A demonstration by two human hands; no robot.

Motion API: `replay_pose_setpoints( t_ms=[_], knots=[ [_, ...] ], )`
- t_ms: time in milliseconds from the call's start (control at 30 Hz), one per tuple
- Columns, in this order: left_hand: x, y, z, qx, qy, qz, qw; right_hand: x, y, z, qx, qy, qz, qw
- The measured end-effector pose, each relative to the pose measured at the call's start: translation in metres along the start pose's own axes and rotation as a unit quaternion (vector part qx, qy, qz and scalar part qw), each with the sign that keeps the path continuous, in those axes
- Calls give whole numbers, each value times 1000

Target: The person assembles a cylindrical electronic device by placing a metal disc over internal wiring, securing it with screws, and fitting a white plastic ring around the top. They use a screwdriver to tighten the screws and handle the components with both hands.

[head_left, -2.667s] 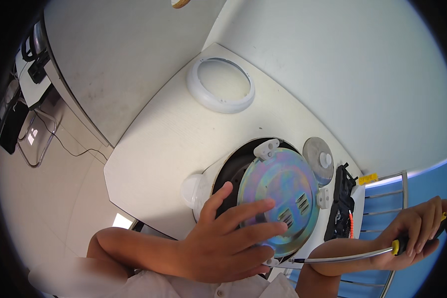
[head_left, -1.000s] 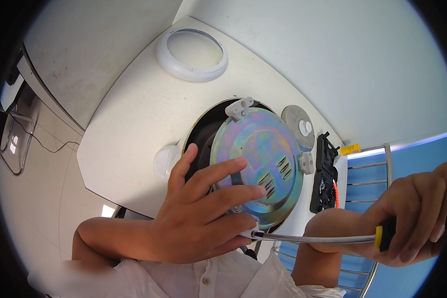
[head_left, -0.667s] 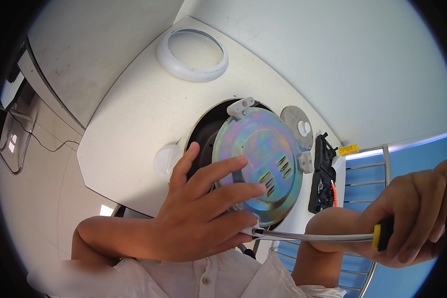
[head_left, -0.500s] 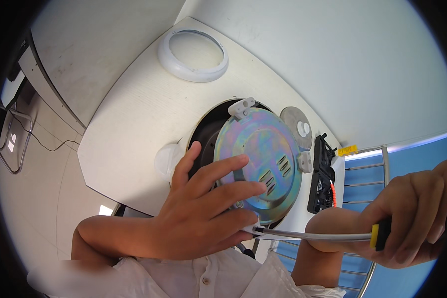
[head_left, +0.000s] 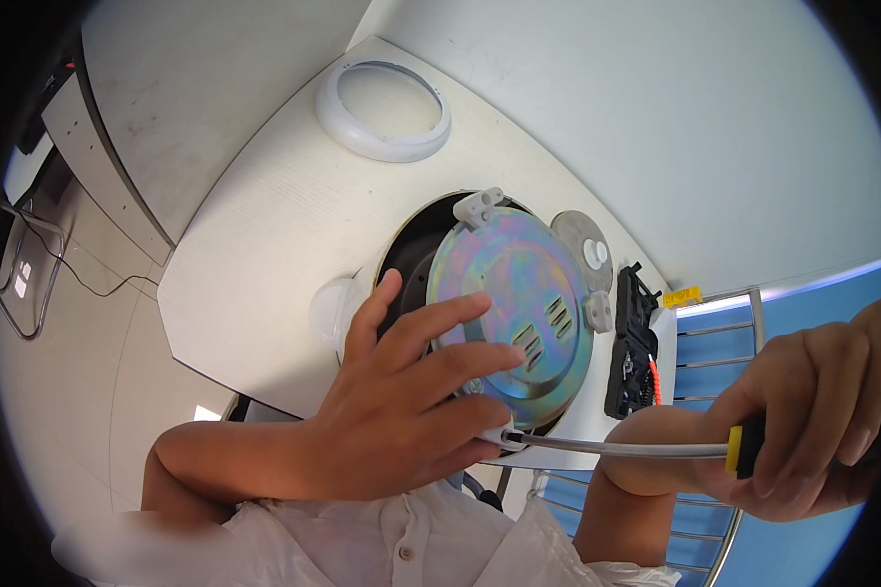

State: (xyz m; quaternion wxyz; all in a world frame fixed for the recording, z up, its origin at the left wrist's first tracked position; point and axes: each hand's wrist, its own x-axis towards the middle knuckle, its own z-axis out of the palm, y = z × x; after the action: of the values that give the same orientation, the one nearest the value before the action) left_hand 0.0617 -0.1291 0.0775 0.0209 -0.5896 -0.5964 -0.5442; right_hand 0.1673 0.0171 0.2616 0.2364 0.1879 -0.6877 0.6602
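A round metal base plate (head_left: 504,279) with an iridescent sheen and two sets of slots stands tilted over a dark round shell (head_left: 404,256). My left hand (head_left: 401,391) spreads several fingers over the plate, while its forefinger and thumb grip a white plastic foot (head_left: 494,435) at the near rim. In my right hand (head_left: 803,416) is a screwdriver (head_left: 636,449), its fist closed round the black and yellow handle. The long silver shaft points left, its tip at the foot. Two more white feet sit on the plate's rim: one far foot (head_left: 478,206), one right foot (head_left: 598,312).
A white ring (head_left: 392,147) lies at the table's far end. Right of the plate are a grey metal disc (head_left: 568,235) with a white knob and an open black tool case (head_left: 633,362). A whitish translucent piece (head_left: 331,311) sits on the left. Metal rails (head_left: 719,331) stand beyond the table.
Both hands, the plate's near edge and the screwdriver have shifted slightly upward in the view. The screwdriver tip stays at the same white foot, and both grips look unchanged.
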Motion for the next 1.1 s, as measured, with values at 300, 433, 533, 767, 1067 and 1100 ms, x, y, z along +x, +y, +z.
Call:
replay_pose_setpoints(
  t_ms=[300, 433, 533, 767, 1067, 1100],
  knots=[
    [-1, 1, 0, -2, -2, -4, 1000, 0, 0, 4, 4, 0, 4, 1000],
    [-1, 1, 0, -2, -4, -3, 1000, 0, 1, 4, 3, 0, 6, 1000],
    [-2, 1, 0, -2, -4, -2, 1000, 0, 1, 5, 4, 2, 9, 1000],
    [-3, 0, 0, -3, -6, -5, 1000, 2, 1, 6, 7, 6, 14, 1000],
    [-3, 1, 0, 8, -4, -2, 1000, 1, -5, 6, 17, 22, 19, 999],
    [-3, 1, 0, 11, -4, -1, 1000, 0, -7, 6, 18, 27, 18, 999]
  ],
)
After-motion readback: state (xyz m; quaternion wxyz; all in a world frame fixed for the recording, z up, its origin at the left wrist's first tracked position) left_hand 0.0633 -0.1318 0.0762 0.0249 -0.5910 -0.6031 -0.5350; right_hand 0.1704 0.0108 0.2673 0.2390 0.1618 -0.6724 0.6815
